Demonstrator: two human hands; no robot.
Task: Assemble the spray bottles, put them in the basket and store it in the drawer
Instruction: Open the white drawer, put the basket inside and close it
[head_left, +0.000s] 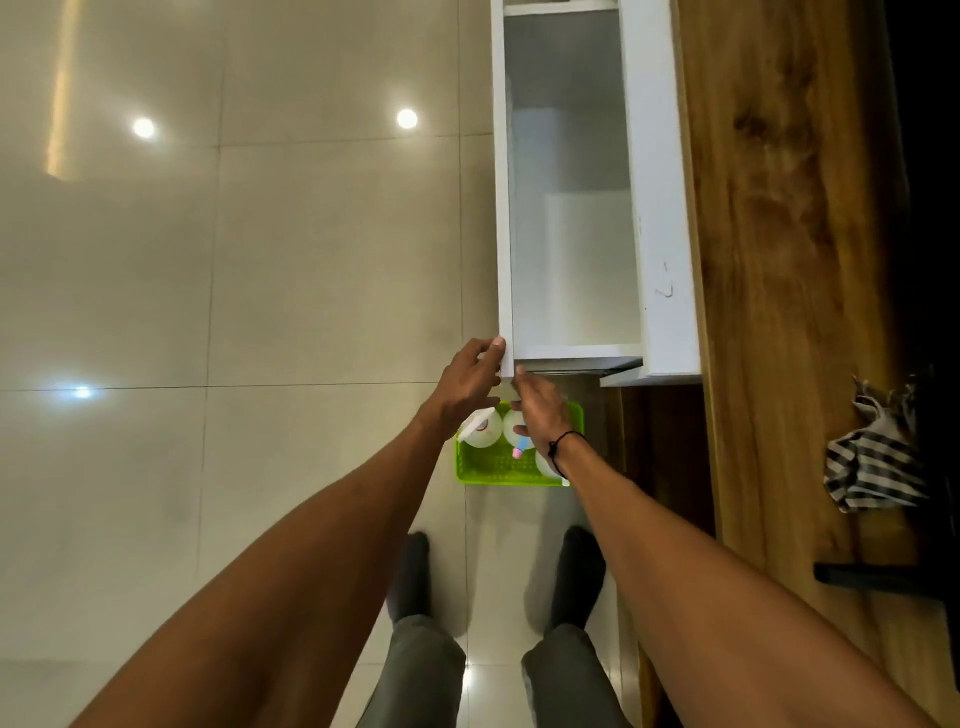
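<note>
A white drawer (503, 208) stands pulled out from the wooden cabinet, and its inside looks empty. My left hand (474, 378) grips the near corner of the drawer's front panel, thumb on top. My right hand (541, 410) is beside it with its fingers stretched out, the tips touching the same corner from below. Under both hands a green basket (493, 467) sits on the floor. It holds three white spray bottles (480, 430), one with a blue and pink nozzle (521, 447). My right wrist partly hides one bottle.
The wooden countertop (779, 208) runs along the right, with a striped cloth (872, 457) and a black object (878, 577) on it. My feet in dark socks (413, 566) stand on the glossy tiled floor (260, 312) just behind the basket.
</note>
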